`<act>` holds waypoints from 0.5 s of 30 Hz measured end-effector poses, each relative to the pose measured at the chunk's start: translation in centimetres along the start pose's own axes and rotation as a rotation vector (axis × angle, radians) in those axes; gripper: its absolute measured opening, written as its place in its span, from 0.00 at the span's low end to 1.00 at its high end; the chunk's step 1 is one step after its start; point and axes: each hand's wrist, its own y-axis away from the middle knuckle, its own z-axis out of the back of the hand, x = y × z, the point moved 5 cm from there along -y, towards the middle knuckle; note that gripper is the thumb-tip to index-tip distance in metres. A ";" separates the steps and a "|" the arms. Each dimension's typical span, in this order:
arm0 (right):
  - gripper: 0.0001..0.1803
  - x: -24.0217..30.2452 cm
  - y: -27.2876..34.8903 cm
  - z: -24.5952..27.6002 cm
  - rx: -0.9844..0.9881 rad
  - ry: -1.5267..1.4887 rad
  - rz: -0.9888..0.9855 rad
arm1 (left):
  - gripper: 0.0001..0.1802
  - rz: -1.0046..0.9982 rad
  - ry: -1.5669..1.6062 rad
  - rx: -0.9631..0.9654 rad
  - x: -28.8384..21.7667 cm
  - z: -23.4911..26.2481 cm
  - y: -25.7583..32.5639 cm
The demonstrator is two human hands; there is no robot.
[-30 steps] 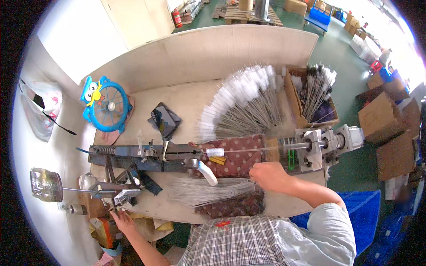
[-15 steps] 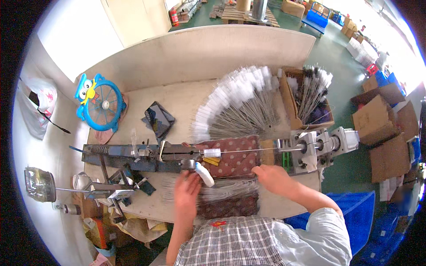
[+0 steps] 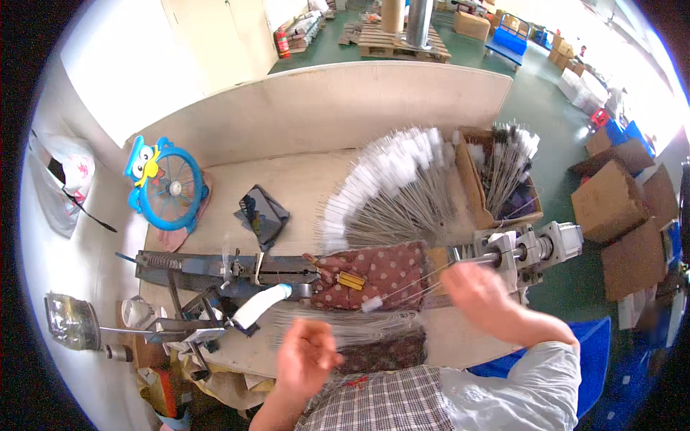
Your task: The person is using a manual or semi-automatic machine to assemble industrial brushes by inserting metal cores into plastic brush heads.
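My right hand [image 3: 480,293] is pinched on a thin wire brush [image 3: 402,293]. Its small white tip [image 3: 371,304] hangs over a red polka-dot cushion [image 3: 384,271]. The hand is just left of a grey motor chuck [image 3: 528,248] at the bench's right end. My left hand [image 3: 307,355] hovers open with fingers spread, empty, at the near edge beside a loose bundle of bare wires [image 3: 352,329]. A long dark metal jig [image 3: 215,267] with a white-sleeved lever [image 3: 259,305] lies left of the cushion.
A fan of white-tipped wire brushes [image 3: 392,194] is spread behind the cushion. A cardboard box [image 3: 471,179] of brushes stands at back right. A blue desk fan [image 3: 167,185] and a dark phone stand [image 3: 260,212] sit at the left. A board wall [image 3: 323,108] backs the bench.
My left hand left the levers at the far left and came to the bench's near middle. My right hand moved right toward the chuck, drawing a white-tipped wire out over the cushion.
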 end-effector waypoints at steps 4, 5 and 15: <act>0.16 -7.2 -0.1 3.8 -0.248 -0.349 -0.225 | 0.15 0.173 -0.529 0.340 2.6 -4.5 -1.8; 0.17 -8.2 0.2 3.5 -0.244 -0.510 -0.272 | 0.15 0.188 -0.528 0.382 3.4 -5.7 -3.0; 0.11 -6.6 -2.7 -2.2 -0.252 -0.955 -0.380 | 0.05 -0.985 -1.991 0.378 8.1 -13.1 -13.4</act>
